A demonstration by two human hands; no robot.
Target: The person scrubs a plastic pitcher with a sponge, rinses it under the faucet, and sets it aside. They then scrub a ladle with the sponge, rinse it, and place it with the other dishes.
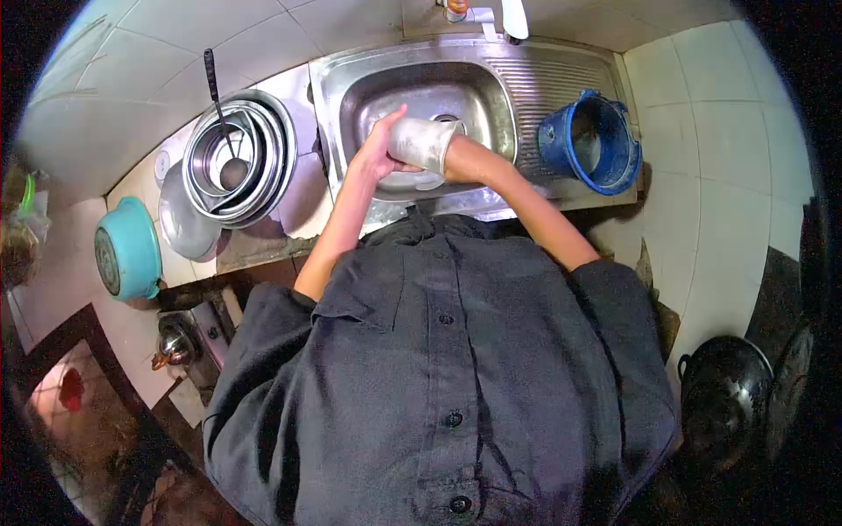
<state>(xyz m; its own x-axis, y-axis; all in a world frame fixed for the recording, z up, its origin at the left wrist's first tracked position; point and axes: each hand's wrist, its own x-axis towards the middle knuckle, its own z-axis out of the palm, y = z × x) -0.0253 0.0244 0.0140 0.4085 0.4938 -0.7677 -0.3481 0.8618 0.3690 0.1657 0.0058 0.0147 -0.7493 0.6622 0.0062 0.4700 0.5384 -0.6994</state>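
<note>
Over the sink basin (368, 101), a whitish translucent cup-like container (423, 145) lies on its side in the air. My left hand (382, 151) grips its closed end, with the thumb up and the fingers passing beneath. The wrist of my right hand (456, 159) enters the open rim on the right, and the fingers are hidden inside the container. Below the container, a small pale rounded thing shows, too unclear to name. The drain is partly visible behind the container.
Stacked metal bowls (281, 145) with a ladle (213, 83) stand left of the sink, beside a round lid (186, 223). Further left is a turquoise basin (140, 250). A blue bucket (554, 136) lies tilted on the ribbed drainboard (548, 77). The faucet (515, 19) is behind.
</note>
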